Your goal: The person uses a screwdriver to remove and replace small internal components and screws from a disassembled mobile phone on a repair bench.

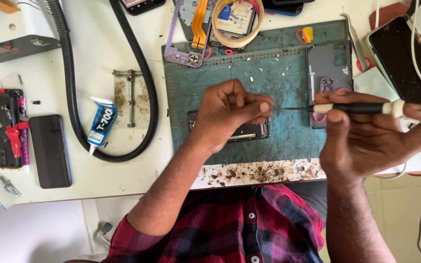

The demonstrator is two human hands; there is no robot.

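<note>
My left hand (230, 114) hovers over the teal work mat (274, 78) with its fingers pinched together; whether something tiny sits between the fingertips I cannot tell. Under it lies a dark opened phone (249, 131), mostly hidden by the hand. My right hand (371, 139) grips a small black screwdriver with a cream cap (352, 108), held level, its thin tip pointing left toward the left fingertips. A grey phone back cover with camera rings (328, 70) lies on the mat behind the screwdriver.
A glue tube (101, 124) and a thick black hose (74, 107) lie left of the mat. Two dark phones (49, 151) sit at far left. A purple phone frame (186, 34), tape roll (235, 22), tweezers (354, 39) and another phone (395, 56) line the back and right.
</note>
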